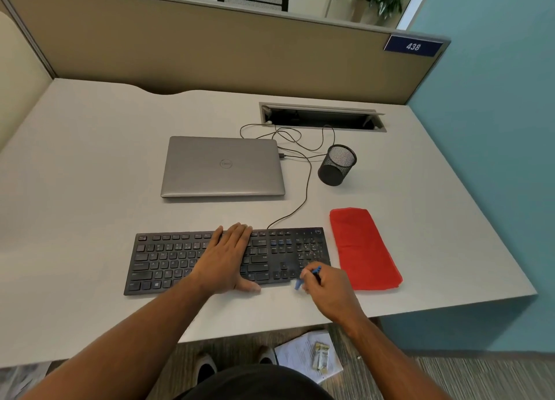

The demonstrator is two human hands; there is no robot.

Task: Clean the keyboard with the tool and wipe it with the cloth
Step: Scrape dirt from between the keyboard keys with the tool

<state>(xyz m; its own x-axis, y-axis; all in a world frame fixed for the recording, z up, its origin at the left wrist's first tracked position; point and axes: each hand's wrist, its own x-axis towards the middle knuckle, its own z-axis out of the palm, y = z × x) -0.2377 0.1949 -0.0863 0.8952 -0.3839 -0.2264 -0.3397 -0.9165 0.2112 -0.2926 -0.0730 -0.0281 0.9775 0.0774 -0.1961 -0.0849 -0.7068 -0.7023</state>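
Observation:
A black keyboard lies near the front edge of the grey desk. My left hand rests flat on the middle keys, fingers straight, thumb at the front edge. My right hand grips a small blue cleaning tool at the keyboard's front right corner, beside the number pad. The tool is blurred and its tip points down-left. A folded red cloth lies on the desk just right of the keyboard, apart from both hands.
A shut silver laptop sits behind the keyboard. A black mesh pen cup stands to its right, with cables running to a cable hatch. A beige partition borders the back. Papers lie on the floor.

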